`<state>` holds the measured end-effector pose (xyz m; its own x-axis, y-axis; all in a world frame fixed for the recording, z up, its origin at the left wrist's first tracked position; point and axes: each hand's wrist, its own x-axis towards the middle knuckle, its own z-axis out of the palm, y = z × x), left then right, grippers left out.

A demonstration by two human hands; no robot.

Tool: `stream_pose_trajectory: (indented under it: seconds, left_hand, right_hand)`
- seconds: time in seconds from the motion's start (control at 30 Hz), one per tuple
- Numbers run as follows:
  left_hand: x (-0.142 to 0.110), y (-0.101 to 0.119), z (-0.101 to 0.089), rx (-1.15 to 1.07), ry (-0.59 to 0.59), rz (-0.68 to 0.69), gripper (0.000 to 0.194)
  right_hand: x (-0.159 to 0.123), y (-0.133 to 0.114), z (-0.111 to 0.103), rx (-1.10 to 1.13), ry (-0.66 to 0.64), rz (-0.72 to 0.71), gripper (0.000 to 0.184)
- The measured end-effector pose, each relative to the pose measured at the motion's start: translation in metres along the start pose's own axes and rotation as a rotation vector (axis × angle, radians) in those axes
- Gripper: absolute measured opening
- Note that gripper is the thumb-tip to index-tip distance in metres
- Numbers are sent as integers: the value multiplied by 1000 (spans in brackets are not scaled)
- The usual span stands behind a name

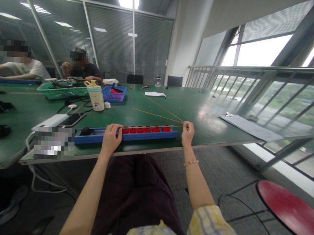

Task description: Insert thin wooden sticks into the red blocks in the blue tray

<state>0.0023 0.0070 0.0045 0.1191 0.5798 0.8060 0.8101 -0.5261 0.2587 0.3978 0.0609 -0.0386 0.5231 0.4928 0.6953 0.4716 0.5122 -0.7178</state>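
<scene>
A long blue channel-shaped tray (151, 135) lies along the table's front edge, with a row of several red blocks (147, 129) in it. My left hand (111, 138) is closed over the tray's left half, just beside the leftmost red block; its fingertips are partly hidden. Beyond the tray's right end, my right hand (188, 132) pinches a thin orange wire (162, 116). From those fingers, two lengths of wire slant back over the tabletop, and another stretch runs left along the top of the red blocks. A small black piece (87, 131) sits in the tray's left end.
Left of the tray are a phone (73, 119), a white power adapter (50, 122) and cables. Behind stand a cup (95, 98), a green basket (63, 92) and a blue basket (118, 96). A clipboard (250, 126) lies right. Two people sit across at the left.
</scene>
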Motion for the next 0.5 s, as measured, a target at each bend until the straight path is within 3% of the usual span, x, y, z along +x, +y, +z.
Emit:
stream_pose_trajectory:
  seconds: [0.27,0.5]
  left_hand:
    - [-2,-6,3,47,76,-31,25]
    - [-2,-4,1,45,46,-14,28]
  right_hand:
    - [-1,-8,1,-91,-103,-143,39]
    - [-2,-12,1,-88,-179,-146,41]
